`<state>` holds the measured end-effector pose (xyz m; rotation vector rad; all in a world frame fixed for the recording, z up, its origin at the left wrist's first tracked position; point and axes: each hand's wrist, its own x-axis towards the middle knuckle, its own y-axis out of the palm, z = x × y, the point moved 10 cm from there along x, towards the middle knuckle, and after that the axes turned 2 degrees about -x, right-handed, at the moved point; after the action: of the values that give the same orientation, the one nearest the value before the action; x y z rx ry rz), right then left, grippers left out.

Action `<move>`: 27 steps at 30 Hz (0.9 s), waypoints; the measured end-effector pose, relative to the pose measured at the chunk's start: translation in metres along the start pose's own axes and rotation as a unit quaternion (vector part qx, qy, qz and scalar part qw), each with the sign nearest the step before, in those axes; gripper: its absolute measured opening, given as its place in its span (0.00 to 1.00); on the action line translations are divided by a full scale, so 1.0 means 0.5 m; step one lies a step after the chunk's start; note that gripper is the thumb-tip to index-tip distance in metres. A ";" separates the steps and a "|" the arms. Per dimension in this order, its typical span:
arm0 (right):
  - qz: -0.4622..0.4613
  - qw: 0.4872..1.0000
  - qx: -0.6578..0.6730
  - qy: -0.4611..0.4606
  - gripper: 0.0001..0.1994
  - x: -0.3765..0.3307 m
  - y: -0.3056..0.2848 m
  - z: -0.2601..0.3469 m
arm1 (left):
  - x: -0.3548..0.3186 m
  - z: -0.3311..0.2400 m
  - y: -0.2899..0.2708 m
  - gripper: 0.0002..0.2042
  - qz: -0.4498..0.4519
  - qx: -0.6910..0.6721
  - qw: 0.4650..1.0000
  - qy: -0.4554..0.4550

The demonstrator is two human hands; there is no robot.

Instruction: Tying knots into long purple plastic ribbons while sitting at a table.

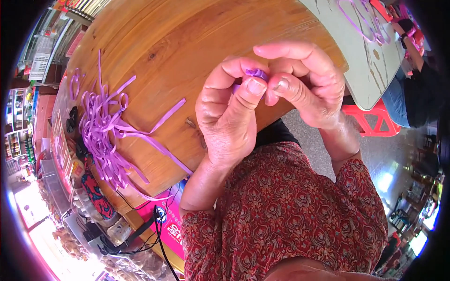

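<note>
Indoors, over wooden table (pixel 161 82), grey floor (pixel 305 136) beyond, left hand (pixel 229 112) pinches purple ribbon (pixel 257 73); right hand (pixel 316 89): grip unclear.

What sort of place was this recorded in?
Probably a small shop that doubles as a craft workspace: packed shelves stand at the left, a heap of purple ribbon lies on the wooden table, and more purple strips lie on a pale table at upper right.
</note>
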<state>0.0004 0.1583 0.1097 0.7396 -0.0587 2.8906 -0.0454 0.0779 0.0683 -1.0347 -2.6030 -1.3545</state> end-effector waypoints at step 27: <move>0.063 0.879 -0.406 -0.242 0.11 -0.009 0.038 0.114 | -0.042 -0.076 0.025 0.05 0.030 0.558 0.820 0.128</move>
<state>0.0283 0.1345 0.1573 1.2333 -1.3085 2.3180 -0.0318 0.0434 0.0944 -0.6138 -2.4119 0.1783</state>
